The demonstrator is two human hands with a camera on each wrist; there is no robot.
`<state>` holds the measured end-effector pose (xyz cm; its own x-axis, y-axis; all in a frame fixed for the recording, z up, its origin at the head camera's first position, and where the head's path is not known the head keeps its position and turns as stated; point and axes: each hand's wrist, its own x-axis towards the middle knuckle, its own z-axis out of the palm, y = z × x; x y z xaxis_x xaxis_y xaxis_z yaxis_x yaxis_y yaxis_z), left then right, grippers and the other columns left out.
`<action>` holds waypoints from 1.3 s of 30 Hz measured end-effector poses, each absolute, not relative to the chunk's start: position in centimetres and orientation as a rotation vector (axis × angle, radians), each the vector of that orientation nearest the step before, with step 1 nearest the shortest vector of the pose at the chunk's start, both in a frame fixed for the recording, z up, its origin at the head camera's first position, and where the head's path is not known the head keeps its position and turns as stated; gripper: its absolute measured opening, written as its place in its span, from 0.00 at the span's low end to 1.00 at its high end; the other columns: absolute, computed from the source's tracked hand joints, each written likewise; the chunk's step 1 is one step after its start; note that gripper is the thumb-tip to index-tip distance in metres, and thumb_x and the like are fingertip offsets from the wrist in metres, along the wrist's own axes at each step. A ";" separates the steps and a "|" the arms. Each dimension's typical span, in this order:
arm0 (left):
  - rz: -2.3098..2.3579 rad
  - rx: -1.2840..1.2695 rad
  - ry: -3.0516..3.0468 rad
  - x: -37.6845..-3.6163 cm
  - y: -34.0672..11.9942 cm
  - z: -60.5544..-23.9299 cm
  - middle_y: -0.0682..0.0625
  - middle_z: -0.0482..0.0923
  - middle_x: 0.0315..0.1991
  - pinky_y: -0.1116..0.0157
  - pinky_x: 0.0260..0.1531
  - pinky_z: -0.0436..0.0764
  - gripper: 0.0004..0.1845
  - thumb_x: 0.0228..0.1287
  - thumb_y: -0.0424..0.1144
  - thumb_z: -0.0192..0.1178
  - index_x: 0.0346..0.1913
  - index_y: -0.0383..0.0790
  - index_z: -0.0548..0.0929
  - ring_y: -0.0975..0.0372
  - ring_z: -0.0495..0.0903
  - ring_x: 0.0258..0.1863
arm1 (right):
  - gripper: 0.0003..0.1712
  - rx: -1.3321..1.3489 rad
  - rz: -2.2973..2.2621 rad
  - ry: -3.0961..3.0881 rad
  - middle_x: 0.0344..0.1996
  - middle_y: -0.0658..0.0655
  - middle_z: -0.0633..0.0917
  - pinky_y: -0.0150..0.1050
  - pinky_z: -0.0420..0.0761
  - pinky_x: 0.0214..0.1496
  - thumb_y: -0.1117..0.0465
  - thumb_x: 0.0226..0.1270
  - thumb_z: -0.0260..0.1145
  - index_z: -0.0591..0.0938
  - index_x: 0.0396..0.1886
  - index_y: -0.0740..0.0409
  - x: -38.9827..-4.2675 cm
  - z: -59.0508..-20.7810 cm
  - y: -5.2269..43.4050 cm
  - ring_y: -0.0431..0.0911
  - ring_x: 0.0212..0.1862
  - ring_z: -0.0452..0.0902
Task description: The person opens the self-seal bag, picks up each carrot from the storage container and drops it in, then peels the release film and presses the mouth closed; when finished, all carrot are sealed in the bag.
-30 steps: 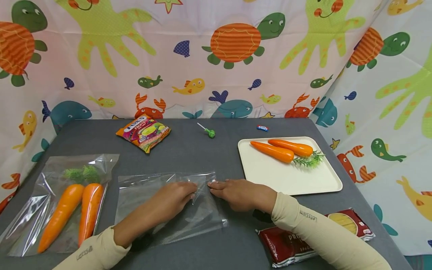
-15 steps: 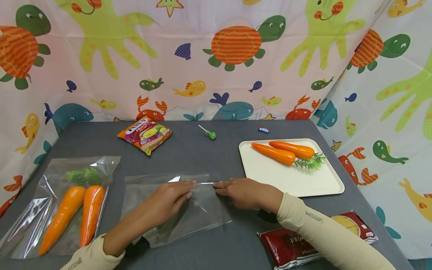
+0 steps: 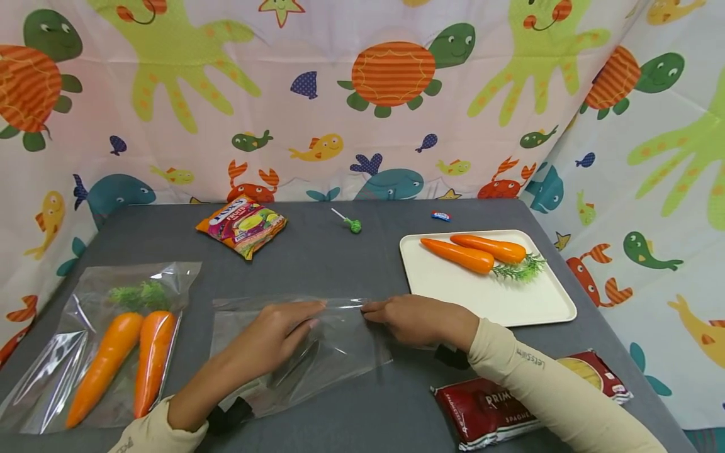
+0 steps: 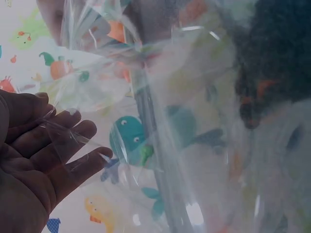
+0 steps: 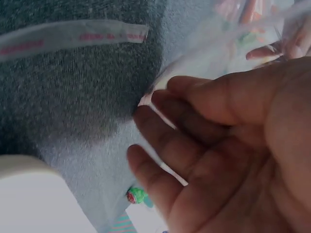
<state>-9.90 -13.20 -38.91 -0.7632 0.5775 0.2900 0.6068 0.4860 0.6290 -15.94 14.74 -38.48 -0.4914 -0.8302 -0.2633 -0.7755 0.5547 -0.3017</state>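
Left hand (image 3: 272,336) flat, fingers straight, pressing the clear bag (image 3: 328,352) down near the table's (image 3: 351,264) front edge; right hand (image 3: 416,321) pinching the bag's top corner, likely to steady its mouth. Two carrots (image 3: 470,253) waiting on tray (image 3: 498,302) toward right edge.

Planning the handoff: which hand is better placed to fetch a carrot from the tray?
Right. The right hand sits beside the white tray with two carrots; the left hand lies flat on the empty clear bag.
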 end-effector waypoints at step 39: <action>-1.201 -1.090 -2.776 -10.8 -13.3 -39.1 0.45 0.77 0.60 0.56 0.55 0.78 0.20 0.73 0.37 0.56 0.63 0.35 0.76 0.56 0.76 0.59 | 0.16 -0.625 -0.984 2.953 0.48 0.57 0.86 0.34 0.81 0.45 0.59 0.71 0.64 0.84 0.55 0.55 -22.3 -37.3 30.6 0.50 0.46 0.80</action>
<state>-10.80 -13.33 -39.07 -0.7676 0.6124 0.1891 0.5571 0.4916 0.6693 -22.25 30.62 -37.31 -0.9220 -0.3557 0.1529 -0.3763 0.7305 -0.5698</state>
